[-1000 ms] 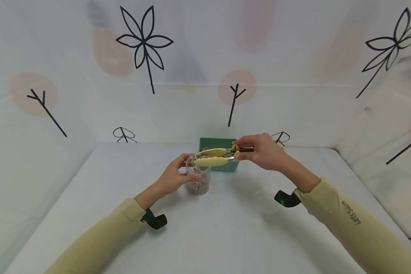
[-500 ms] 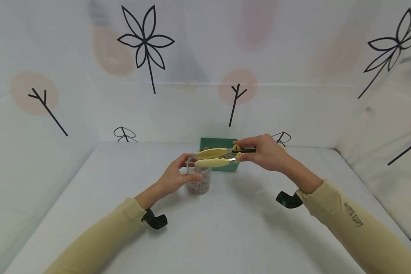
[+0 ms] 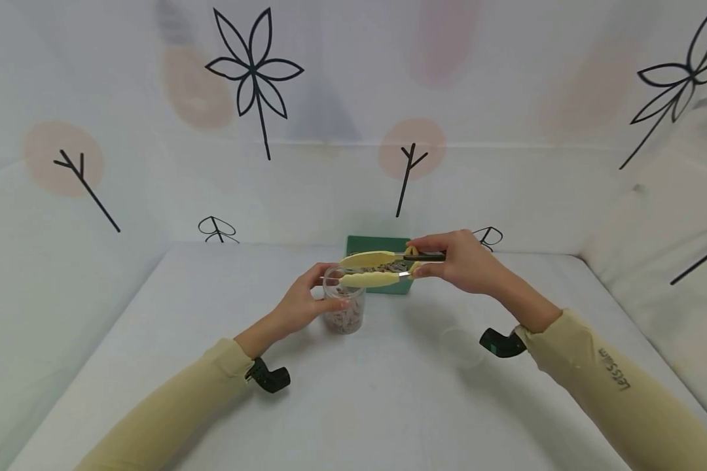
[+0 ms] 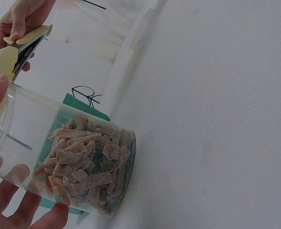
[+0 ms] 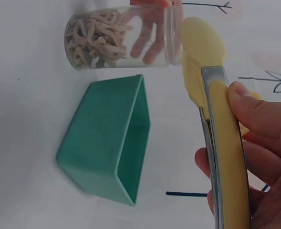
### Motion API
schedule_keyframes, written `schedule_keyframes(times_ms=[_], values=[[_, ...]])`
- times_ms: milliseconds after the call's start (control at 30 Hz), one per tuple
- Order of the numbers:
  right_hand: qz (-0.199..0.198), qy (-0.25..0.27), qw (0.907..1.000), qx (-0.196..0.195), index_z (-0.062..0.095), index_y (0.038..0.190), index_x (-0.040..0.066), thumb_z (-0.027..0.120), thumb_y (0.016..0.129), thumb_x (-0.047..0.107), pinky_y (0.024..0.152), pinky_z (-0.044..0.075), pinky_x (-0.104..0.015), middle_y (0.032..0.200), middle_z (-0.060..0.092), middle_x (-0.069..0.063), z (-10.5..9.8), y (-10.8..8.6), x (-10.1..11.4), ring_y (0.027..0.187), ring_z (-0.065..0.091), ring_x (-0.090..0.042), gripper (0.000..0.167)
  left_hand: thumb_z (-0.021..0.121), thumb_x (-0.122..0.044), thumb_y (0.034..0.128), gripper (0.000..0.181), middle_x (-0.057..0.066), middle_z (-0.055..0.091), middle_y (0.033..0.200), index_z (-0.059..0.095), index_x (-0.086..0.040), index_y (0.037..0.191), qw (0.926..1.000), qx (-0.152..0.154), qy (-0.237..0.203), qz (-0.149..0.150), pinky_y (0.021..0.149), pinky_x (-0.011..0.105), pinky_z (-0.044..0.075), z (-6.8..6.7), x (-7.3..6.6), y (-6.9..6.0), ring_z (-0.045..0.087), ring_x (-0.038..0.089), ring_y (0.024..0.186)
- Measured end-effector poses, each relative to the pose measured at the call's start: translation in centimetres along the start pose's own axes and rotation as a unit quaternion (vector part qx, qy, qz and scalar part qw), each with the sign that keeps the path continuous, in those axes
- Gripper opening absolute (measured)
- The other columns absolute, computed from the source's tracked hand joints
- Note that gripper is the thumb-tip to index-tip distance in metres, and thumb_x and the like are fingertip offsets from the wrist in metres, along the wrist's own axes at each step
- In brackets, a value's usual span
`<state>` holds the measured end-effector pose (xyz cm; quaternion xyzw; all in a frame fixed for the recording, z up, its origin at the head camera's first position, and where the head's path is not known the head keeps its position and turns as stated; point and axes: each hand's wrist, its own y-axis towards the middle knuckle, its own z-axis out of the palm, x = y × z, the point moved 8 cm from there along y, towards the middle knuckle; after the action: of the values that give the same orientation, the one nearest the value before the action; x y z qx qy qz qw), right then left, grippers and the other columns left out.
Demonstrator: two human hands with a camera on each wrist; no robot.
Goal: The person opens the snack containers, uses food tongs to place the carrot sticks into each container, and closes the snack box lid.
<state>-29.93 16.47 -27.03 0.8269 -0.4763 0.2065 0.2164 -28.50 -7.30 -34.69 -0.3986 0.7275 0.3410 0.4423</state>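
Observation:
My left hand (image 3: 300,302) grips a clear plastic jar (image 3: 344,319) on the white table, fingers and thumb around its upper part. Brownish dried strips (image 4: 85,162) fill the jar's lower part. In my right hand (image 3: 462,261) is a pair of tongs (image 5: 226,143) with metal arms and pale yellow grips and heads. The tong heads (image 3: 370,280) point left over the jar's open mouth, a little apart from each other. No strip shows between them. A green open-topped box (image 5: 99,126) stands just behind and right of the jar, with more strips (image 3: 396,267) visible in it.
A clear round lid (image 3: 461,347) lies flat on the table (image 3: 365,405) to the right, near the right wrist's black camera (image 3: 501,343). White patterned cloth (image 3: 330,183) walls the back and sides.
The tong heads have parted slightly and shifted a little right over the jar's mouth. Pinkish strips seen at their tips a second ago no longer show there. The left hand keeps its hold.

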Motion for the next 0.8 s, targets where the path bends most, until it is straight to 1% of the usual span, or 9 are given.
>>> schedule_keyframes(times_ms=[200,300,367,467,600,700,800], values=[[0.006,0.003,0.9999,-0.013,0.064,0.133,0.005,0.079,0.087,0.019,0.084,0.055,-0.042,0.122,0.068,-0.015,-0.6,-0.2,-1.0,0.102,0.067,-0.025,0.05,0.076,-0.009,0.0889,0.064,0.022,0.05,0.141,0.044,-0.002,0.144,1.0,0.003,-0.008,-0.002,0.097,0.054,0.047,0.1,-0.2,0.0,0.044,0.043,0.131],[0.011,0.002,0.9997,-0.021,0.063,0.134,0.007,0.078,0.088,0.02,0.083,0.055,-0.041,0.123,0.068,-0.015,-1.0,-0.2,-1.8,0.102,0.066,-0.025,0.05,0.075,-0.008,0.089,0.063,0.026,0.049,0.141,0.044,-0.001,0.143,0.9999,0.005,-0.009,0.004,0.097,0.055,0.046,0.1,-0.5,-0.1,0.044,0.044,0.131],[0.021,0.001,0.9995,-0.024,0.061,0.136,0.006,0.077,0.089,0.02,0.084,0.054,-0.043,0.124,0.067,-0.016,-1.3,-0.1,-2.3,0.104,0.066,-0.027,0.051,0.075,-0.008,0.0887,0.064,0.027,0.049,0.141,0.043,0.0,0.143,0.9999,0.007,-0.008,0.006,0.097,0.056,0.046,0.1,-0.5,-0.1,0.044,0.045,0.13],[0.05,0.002,0.9984,-0.026,0.056,0.139,0.004,0.076,0.091,0.022,0.088,0.053,-0.048,0.128,0.064,-0.019,-1.5,0.1,-3.4,0.111,0.065,-0.032,0.055,0.076,-0.008,0.0885,0.064,0.027,0.049,0.14,0.043,0.001,0.143,0.9999,0.007,-0.008,0.007,0.097,0.056,0.046,0.1,-0.4,-0.1,0.044,0.045,0.13],[0.084,0.0,0.996,-0.028,0.054,0.137,0.003,0.075,0.092,0.023,0.092,0.05,-0.053,0.13,0.062,-0.021,-1.4,0.8,-5.4,0.117,0.061,-0.037,0.053,0.076,-0.009,0.0881,0.065,0.026,0.049,0.141,0.044,0.0,0.143,0.9999,0.005,-0.009,0.006,0.097,0.055,0.047,0.1,-0.3,0.0,0.044,0.044,0.13],[0.089,-0.019,0.9955,-0.026,0.056,0.135,0.001,0.074,0.092,0.023,0.094,0.048,-0.055,0.13,0.062,-0.023,-1.0,1.5,-6.9,0.119,0.058,-0.039,0.051,0.076,-0.008,0.0881,0.064,0.026,0.05,0.14,0.044,0.0,0.143,0.9999,0.002,-0.009,0.009,0.096,0.054,0.047,0.0,-0.4,0.0,0.045,0.044,0.129],[0.086,-0.037,0.9955,-0.013,0.055,0.136,-0.001,0.074,0.092,0.022,0.097,0.045,-0.057,0.132,0.06,-0.024,-0.3,2.2,-7.9,0.122,0.056,-0.039,0.053,0.075,-0.007,0.0885,0.063,0.027,0.05,0.139,0.044,0.001,0.142,0.9998,-0.001,-0.007,0.017,0.095,0.053,0.048,0.0,-0.5,0.0,0.046,0.045,0.128]])
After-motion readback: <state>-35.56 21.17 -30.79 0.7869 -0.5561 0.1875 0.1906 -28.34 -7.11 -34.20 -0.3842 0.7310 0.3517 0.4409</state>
